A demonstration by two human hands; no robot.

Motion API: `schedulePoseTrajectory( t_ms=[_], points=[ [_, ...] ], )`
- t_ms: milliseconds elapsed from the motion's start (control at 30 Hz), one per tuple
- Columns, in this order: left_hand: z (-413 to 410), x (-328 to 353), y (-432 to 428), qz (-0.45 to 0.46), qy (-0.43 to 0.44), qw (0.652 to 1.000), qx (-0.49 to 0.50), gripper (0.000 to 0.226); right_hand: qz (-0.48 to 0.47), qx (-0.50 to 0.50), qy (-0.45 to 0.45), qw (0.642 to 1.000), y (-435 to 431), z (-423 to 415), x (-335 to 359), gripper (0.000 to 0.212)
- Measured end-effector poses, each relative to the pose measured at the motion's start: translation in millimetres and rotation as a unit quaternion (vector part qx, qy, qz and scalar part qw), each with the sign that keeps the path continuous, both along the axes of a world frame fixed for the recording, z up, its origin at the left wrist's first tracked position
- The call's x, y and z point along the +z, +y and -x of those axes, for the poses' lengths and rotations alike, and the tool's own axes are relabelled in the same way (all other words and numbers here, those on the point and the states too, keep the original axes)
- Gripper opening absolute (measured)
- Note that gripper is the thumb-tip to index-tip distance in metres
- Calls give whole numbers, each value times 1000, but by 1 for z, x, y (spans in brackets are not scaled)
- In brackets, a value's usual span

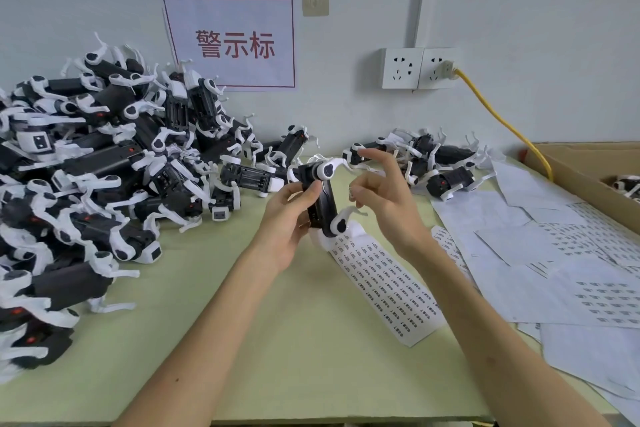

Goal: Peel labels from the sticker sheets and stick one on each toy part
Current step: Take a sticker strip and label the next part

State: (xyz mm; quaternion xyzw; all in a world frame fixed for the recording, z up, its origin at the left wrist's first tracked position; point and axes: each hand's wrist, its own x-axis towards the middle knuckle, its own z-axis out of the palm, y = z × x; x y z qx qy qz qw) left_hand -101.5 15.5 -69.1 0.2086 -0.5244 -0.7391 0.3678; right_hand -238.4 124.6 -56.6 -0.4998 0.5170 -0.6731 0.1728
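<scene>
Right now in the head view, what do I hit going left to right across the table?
Big pile of toy parts → left hand → toy part it holds → right hand → loose sticker sheets → cardboard box.

Pale wall [519,10]; red-bordered sign [228,42]; 2 sockets [403,68]; yellow cable [502,121]; pale green tabletop [277,357].

Table [277,340]: big pile of toy parts [104,166] along left edge up to rear. Smaller group of parts [440,166] at rear right. Sticker sheet [388,288] at centre; loose sheets [554,270] overlapping along right edge. Box [588,170] beyond right edge. One toy part [320,198] in left hand [287,222], above sheet's far end. Wall behind: sign [235,42], sockets [419,68] to its right.
</scene>
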Motion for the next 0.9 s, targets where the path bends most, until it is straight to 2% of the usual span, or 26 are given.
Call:
schedulePoseTrajectory(
  t_ms=[167,300,633,800,900],
  points=[
    [7,-7,4,24,-26,999,29,36,-10,-47,113,992,-4,-8,-6,59],
    [10,-10,5,40,-48,997,45,31,-14,-92,159,983,-6,-9,-9,68],
    [11,-9,9,96,-73,990,70,35,6,-112,131,985,-8,-9,-8,68],
    [6,-6,8,100,-74,992,32,48,12,-123,135,983,-7,-7,-8,63],
    [4,-7,6,103,-72,992,18,42,10,-122,131,984,-6,-7,-8,62]
  ],
)
